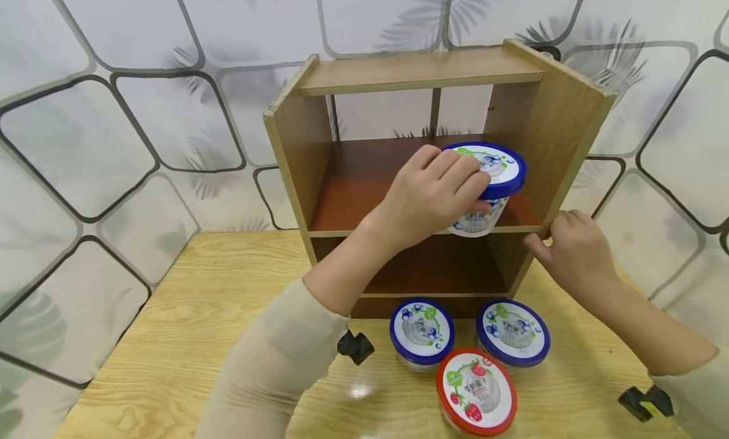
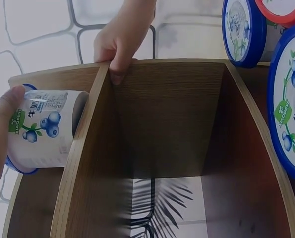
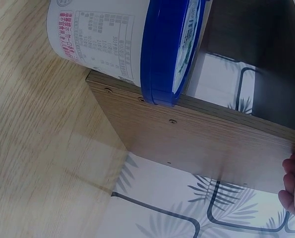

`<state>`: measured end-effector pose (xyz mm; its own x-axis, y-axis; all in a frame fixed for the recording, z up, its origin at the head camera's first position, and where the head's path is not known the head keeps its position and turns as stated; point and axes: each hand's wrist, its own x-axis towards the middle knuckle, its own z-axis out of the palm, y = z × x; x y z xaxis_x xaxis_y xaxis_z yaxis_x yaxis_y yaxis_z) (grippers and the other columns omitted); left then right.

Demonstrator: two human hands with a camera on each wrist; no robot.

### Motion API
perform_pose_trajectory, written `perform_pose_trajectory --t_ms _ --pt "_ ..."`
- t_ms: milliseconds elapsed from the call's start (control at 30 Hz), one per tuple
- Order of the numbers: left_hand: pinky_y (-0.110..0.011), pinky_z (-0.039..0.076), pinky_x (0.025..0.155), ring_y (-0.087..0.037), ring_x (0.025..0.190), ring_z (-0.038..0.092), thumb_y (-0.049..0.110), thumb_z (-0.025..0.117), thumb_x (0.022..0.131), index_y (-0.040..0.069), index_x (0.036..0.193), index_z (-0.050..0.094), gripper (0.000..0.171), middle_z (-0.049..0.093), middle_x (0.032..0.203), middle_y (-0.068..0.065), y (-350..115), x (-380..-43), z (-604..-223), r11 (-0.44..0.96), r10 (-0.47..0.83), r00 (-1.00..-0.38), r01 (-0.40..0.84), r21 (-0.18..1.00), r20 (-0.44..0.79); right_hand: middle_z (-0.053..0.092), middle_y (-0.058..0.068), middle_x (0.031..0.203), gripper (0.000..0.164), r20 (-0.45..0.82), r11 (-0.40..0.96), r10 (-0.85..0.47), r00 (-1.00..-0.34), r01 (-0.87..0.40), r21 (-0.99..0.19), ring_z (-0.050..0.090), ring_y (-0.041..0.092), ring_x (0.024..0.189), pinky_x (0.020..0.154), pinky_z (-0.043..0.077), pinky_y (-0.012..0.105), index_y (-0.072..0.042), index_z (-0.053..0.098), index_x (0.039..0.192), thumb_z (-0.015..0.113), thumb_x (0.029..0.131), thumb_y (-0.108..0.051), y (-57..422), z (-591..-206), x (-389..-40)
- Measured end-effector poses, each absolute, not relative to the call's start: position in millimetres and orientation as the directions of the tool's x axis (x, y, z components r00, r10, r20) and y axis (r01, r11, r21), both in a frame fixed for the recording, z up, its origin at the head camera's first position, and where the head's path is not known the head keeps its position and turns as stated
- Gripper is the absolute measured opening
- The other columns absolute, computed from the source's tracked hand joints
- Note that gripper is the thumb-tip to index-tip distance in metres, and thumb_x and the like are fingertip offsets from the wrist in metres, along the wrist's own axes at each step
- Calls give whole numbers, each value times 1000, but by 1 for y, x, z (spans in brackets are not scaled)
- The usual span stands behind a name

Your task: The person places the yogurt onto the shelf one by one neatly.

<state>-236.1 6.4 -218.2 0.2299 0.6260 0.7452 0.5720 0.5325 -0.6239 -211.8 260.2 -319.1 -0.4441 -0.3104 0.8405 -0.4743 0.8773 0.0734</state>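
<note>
A white cup with a blue lid (image 1: 491, 173) and a blueberry label is gripped from above by my left hand (image 1: 475, 189), over the right end of the middle shelf of a small wooden rack (image 1: 290, 154). Seen from the left wrist, the same cup (image 2: 43, 126) lies beside my thumb (image 2: 6, 106). My right hand (image 1: 542, 240) pinches the front edge of the rack's right side panel (image 1: 569, 129), thumb on the inside, as the right hand (image 2: 118, 47) shows from the left wrist. My fingertips (image 3: 292, 191) sit at that panel (image 3: 202, 144).
Two blue-lidded cups (image 1: 422, 333) (image 1: 513, 333) and a red-lidded strawberry cup (image 1: 476, 391) stand on the wooden table (image 1: 188, 325) just before the rack. A patterned wall (image 1: 114, 110) stands close behind. A blue-lidded cup (image 3: 137, 39) fills the right wrist view.
</note>
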Motion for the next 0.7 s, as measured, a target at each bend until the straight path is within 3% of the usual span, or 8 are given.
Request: perform_pose_trajectory --t_ms 300,700 --pt "-27 46 73 -15 79 57 43 47 97 10 91 60 36 62 87 0 12 -238 -218 554 624 215 556 -620 751 47 17 51 56 833 886 -294 -468 -461 53 48 37 56 48 37 44 6 48 64 34 91 -40 261 -318 -210" --pt "-28 47 78 -15 83 60 44 45 97 10 91 60 37 61 86 2 18 -245 -218 590 626 169 535 -604 762 47 17 52 59 854 879 -289 -432 -473 58 47 37 55 47 36 45 6 47 64 33 94 -42 259 -319 -212"
